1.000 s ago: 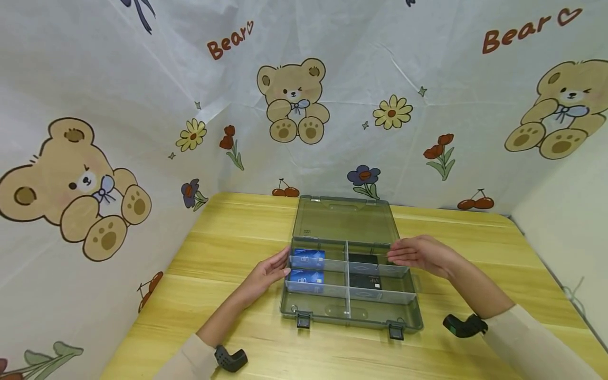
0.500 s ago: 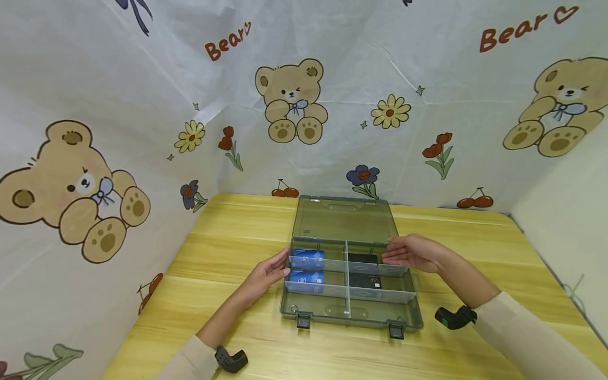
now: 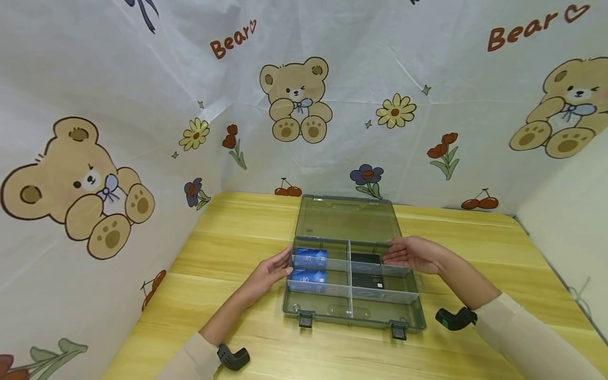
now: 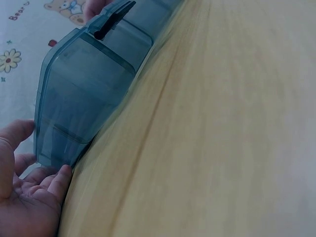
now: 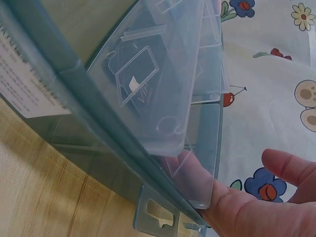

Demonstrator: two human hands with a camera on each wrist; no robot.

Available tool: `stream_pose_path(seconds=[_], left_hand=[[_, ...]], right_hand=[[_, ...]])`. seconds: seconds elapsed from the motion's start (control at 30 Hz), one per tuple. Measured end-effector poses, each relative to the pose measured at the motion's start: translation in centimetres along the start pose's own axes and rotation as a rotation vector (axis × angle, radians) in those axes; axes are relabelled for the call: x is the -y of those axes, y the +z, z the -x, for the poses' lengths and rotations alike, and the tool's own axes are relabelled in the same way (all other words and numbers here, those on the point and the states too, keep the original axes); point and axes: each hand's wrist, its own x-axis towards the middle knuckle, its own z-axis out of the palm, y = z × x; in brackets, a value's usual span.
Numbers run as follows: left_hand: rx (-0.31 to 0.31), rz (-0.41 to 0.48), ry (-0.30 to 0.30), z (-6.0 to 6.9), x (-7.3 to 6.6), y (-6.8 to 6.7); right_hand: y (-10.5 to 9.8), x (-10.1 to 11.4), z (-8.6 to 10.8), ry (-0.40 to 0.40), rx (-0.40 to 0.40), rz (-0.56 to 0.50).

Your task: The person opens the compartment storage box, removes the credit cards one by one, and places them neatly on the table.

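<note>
A grey-green divided plastic box [image 3: 315, 304] lies on the wooden table with its lid [image 3: 348, 217] laid back. Blue cards [image 3: 309, 277] are in two left compartments, black cards [image 3: 368, 281] in two right ones. The left hand [image 3: 266, 274] touches the box's left side; in the left wrist view, thumb and fingertips of that hand [image 4: 34, 182] rest on the box end [image 4: 74, 103]. The right hand [image 3: 418, 254] reaches over the right wall, fingers extended into the rear right compartment. Behind a clear divider [image 5: 163, 98], the right wrist view shows the fingers of this hand [image 5: 256, 197], thumb apart.
White cloth [image 3: 351, 79] printed with bears and flowers hangs behind and left of the table [image 3: 228, 227]. Two black latches [image 3: 305, 319] stick out from the box's front. A hanging tab [image 5: 158, 215] is on its right side. Each wrist wears a black device [image 3: 456, 319].
Over the last second the right hand has moved slightly left, further into the rear right compartment. The left hand stays at the box's left side. The head view has shifted slightly.
</note>
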Motion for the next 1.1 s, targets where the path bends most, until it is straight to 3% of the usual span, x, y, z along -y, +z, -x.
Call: stream_pose_path(seconds=[0.53,1.1], left_hand=[[0.004,-0.023,0.000,0.03,-0.18,-0.08],[0.007,-0.009,-0.016,-0.12,-0.06,-0.04]], right_hand=[[-0.22,-0.30,-0.57,0.002,0.021,-0.053],[-0.38,-0.61,-0.46,-0.042,0.006,0.000]])
